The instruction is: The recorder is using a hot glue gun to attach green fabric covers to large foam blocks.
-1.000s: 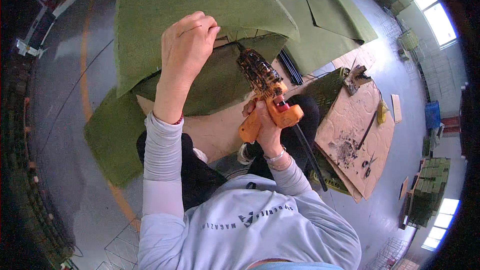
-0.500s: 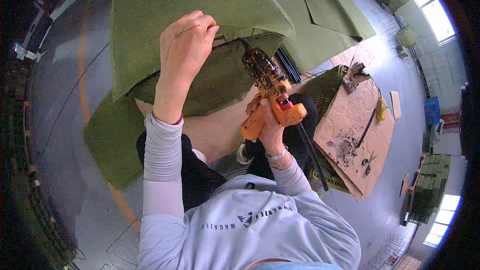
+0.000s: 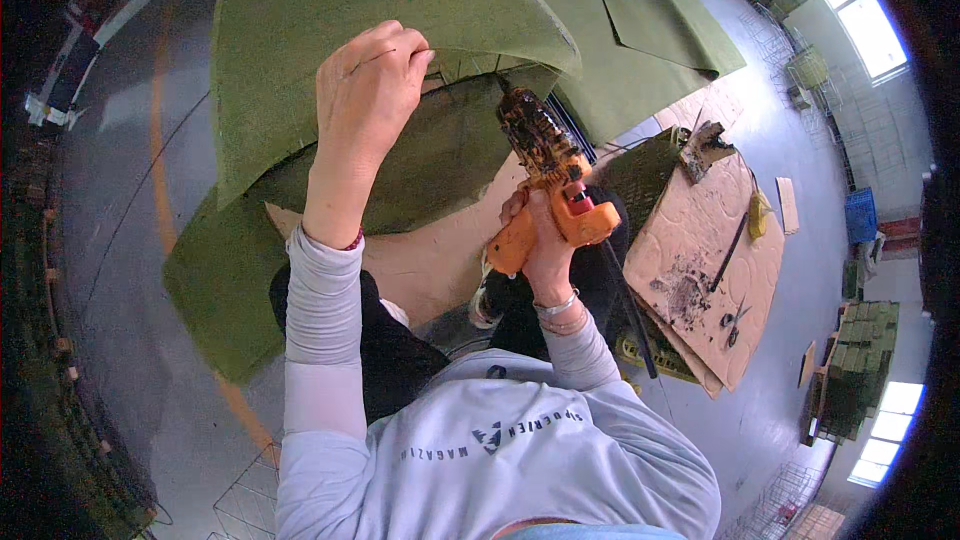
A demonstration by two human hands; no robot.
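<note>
My left hand (image 3: 372,90) is raised over a large green fabric sheet (image 3: 330,10), its fingers closed in a pinch on the sheet's near edge, which is lifted. Below that edge lies a darker green fabric panel (image 3: 400,175), with thin wire showing in the gap. My right hand (image 3: 548,250) grips the handle of an orange glue gun (image 3: 577,225). Its front half is crusted with black and brown residue, and the nozzle points away from me toward the gap under the lifted edge. From the back of the gun a long black glue stick (image 3: 628,310) sticks out.
To the right, a stained cardboard sheet (image 3: 690,240) rests on a green crate (image 3: 645,180), holding scissors (image 3: 735,325), a black stick (image 3: 732,255) and a yellow-handled tool (image 3: 759,215). More green fabric (image 3: 630,70) lies at the far right. A cable (image 3: 140,195) crosses the left floor.
The glue gun has moved slightly to the right, its nozzle shifting with it. My left hand keeps its pinch at nearly the same place.
</note>
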